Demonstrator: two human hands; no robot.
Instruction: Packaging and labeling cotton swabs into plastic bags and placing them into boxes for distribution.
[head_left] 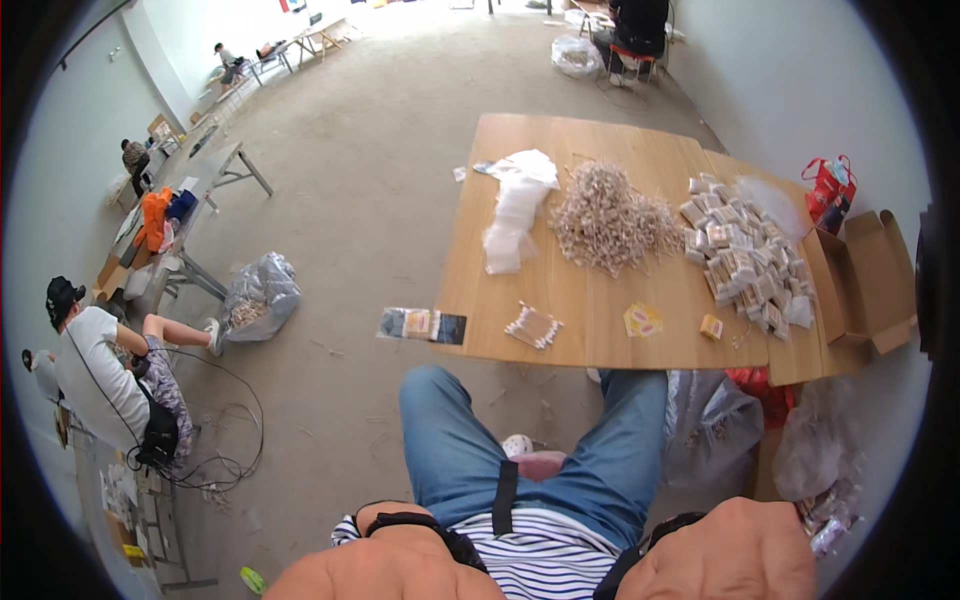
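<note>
Cotton swabs [604, 222], loosely heaped, small packs [742, 255] alongside

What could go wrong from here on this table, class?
The packet juts past the left edge of the table, so a nudge might drop it. The heap of white packs is stacked loosely, so some could slide. The pile of small sticks lies uncontained, so a brushing arm might scatter it.

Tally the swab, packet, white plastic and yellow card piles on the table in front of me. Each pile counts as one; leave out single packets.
Big swab heap and small swab pile: 2
Packet heap: 1
White plastic pile: 1
Yellow card pile: 1
Total: 5
</note>
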